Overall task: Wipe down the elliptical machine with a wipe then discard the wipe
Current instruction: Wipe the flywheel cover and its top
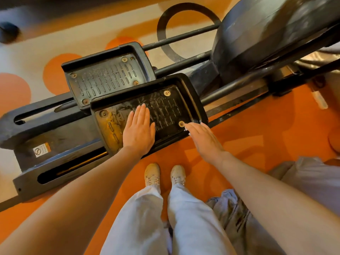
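The left hand point(138, 130) lies flat, fingers straight, on the near pedal point(165, 105) of the elliptical machine point(257, 34). The right hand point(204, 138) presses a barely visible white wipe point(186, 129) against the pedal's rim; its grip is hidden.

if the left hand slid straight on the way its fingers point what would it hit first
Probably the raised far rim of the near pedal the left hand lies flat on. Depth is hard to judge; the far pedal lies just beyond it.

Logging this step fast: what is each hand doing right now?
Left hand: open, flat on the near pedal.
Right hand: fingers extended at the pedal's edge; a bit of white wipe shows under them, grip unclear.
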The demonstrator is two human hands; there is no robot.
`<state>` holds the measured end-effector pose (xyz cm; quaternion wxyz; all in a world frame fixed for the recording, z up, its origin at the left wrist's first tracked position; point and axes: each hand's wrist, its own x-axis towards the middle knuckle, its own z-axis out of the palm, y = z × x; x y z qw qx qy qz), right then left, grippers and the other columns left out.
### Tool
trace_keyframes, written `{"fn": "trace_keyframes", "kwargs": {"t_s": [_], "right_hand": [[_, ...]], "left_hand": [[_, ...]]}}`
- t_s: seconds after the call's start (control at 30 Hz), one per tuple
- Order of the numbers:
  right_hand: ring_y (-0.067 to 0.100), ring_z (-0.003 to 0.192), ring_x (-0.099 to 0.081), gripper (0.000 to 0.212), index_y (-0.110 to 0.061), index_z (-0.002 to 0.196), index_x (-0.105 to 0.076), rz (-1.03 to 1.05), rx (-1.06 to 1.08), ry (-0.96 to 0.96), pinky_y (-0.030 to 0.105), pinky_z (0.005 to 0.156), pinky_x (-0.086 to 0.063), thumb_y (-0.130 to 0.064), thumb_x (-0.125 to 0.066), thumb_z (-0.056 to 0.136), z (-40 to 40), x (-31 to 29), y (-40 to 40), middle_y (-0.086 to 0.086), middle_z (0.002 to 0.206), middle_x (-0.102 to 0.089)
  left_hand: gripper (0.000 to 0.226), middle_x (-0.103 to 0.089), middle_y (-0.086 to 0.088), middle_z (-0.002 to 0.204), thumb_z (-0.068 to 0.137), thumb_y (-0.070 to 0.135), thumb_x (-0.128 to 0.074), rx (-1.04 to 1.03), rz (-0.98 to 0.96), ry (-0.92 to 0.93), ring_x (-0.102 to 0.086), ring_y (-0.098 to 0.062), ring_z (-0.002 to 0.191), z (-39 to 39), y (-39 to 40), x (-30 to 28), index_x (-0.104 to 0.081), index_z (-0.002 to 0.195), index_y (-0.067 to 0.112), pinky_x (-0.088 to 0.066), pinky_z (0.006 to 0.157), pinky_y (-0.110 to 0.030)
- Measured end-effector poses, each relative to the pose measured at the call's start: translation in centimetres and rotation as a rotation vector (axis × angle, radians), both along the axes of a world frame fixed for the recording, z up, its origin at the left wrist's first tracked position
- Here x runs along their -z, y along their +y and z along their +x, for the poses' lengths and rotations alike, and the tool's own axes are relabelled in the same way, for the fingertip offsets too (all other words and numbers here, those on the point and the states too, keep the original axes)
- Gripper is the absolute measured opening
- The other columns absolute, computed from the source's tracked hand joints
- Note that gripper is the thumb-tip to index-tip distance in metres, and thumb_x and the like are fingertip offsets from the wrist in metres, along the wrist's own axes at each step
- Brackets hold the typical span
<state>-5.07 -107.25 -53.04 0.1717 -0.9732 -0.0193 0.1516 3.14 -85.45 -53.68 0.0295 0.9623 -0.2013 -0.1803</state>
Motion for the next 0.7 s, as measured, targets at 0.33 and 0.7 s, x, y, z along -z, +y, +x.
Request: {"fn": "trace_keyframes", "kwargs": {"t_s": [0.33, 0.7], "right_hand": [[0.022, 0.139, -0.034, 0.046, -0.012, 0.146, -0.039, -0.026, 0.083, -0.025, 0.034, 0.119, -0.018, -0.002, -0.043, 0.101, -2.2, -3.6, -4.0, 0.006, 0.148, -0.043], [0.021, 0.143, -0.029, 0.058, -0.012, 0.148, -0.035, -0.044, 0.054, -0.030, 0.033, 0.120, -0.011, 0.008, -0.045, 0.095, -6.2, -3.3, -11.1, 0.007, 0.152, -0.038]], "left_hand": [[0.056, -0.010, -0.009, 0.165, 0.107, 0.037, -0.018, 0.186, -0.010, 0.002, -0.006, -0.022, 0.153, -1.8, -6.7, -3.1, -0.016, 0.156, 0.010, 0.000, 0.123, -0.037], [0.055, -0.017, -0.007, 0.164, 0.107, 0.038, -0.022, 0.230, 0.015, -0.019, -0.013, -0.022, 0.151, -6.6, -14.4, -3.5, -0.019, 0.156, 0.012, -0.005, 0.124, -0.037]]}}
